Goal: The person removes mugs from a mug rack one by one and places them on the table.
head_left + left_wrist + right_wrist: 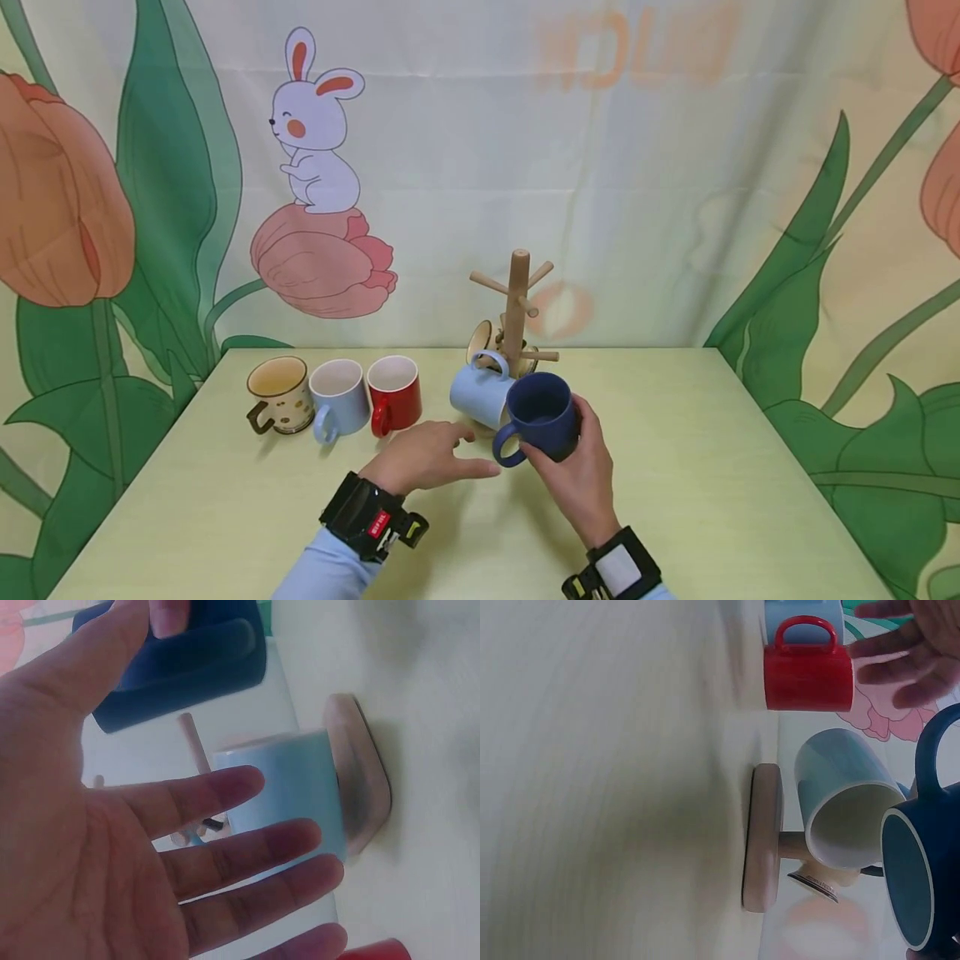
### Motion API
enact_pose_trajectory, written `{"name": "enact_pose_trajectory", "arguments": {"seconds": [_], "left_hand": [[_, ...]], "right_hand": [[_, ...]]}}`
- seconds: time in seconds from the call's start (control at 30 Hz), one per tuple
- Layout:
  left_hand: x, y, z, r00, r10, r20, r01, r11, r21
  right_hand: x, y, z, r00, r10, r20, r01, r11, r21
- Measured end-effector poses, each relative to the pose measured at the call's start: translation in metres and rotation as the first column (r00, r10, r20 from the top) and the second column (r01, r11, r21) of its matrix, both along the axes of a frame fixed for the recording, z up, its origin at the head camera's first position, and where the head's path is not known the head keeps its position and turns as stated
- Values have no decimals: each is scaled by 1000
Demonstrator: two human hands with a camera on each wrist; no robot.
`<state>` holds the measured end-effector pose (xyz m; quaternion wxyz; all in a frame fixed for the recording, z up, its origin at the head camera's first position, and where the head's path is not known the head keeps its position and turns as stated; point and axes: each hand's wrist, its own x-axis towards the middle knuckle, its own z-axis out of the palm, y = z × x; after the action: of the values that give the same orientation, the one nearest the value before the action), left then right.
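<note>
My right hand (583, 479) grips a dark blue mug (553, 421) around its side, thumb in front, with the mouth tilted upward and the handle toward the left. Just left of that handle, my left hand (429, 457) is held out with fingers extended and holds nothing; its palm (82, 877) shows in the left wrist view. Behind both hands stands a wooden mug tree (517, 304). A light blue mug (477, 398) hangs tilted on it, its mouth seen in the right wrist view. A patterned cream mug (480, 335) is partly hidden behind the post.
A row of mugs stands at the left back: a dotted cream one (283, 398), a light blue one (343, 400) and a red one (397, 396). Several upper pegs (487, 282) of the tree are bare. A printed curtain (645, 183) hangs behind the table (712, 492).
</note>
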<state>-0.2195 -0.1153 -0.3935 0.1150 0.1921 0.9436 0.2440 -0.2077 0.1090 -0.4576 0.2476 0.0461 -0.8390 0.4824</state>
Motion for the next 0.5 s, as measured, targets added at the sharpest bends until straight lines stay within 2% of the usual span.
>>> {"name": "enact_pose_trajectory", "arguments": {"seconds": [0.23, 0.5], "left_hand": [[0, 6, 1, 994, -100, -49, 104, 990, 94], [-2, 14, -3, 985, -160, -68, 168, 975, 145]], "right_hand": [[3, -6, -7, 996, 29, -85, -20, 995, 102], [5, -11, -13, 989, 43, -139, -28, 993, 114]]}}
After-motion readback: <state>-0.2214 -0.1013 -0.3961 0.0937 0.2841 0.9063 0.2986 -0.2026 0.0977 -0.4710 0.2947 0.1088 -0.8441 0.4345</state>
